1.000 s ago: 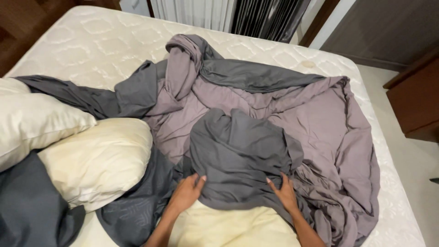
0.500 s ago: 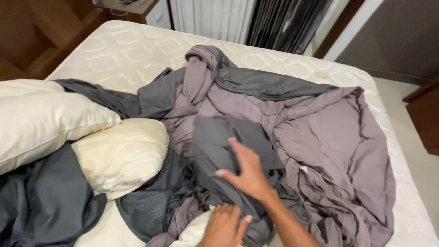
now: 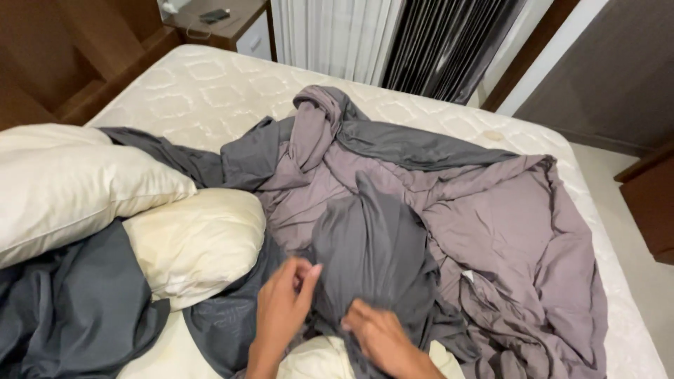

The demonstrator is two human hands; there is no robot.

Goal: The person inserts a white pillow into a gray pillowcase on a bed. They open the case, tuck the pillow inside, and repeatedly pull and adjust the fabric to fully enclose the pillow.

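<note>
A dark grey pillowcase (image 3: 372, 245) lies bunched over the end of a cream pillow (image 3: 319, 358) at the bottom middle of the head view. My left hand (image 3: 281, 305) curls its fingers into the pillowcase's left edge. My right hand (image 3: 379, 337) pinches the same fabric low down, just above the pillow. The two hands are close together and slightly blurred. Most of the pillow is hidden by the fabric and my arms.
Two bare cream pillows (image 3: 91, 182) (image 3: 196, 238) lie at the left on dark grey sheeting (image 3: 70, 309). A mauve duvet cover (image 3: 498, 224) spreads over the right of the white mattress (image 3: 203, 84). A wooden nightstand (image 3: 217, 24) stands behind and a wooden cabinet (image 3: 653, 203) to the right.
My right hand, reaching up over the grey fabric half a second ago, has come down next to my left hand. The pillowcase is bunched higher over the pillow.
</note>
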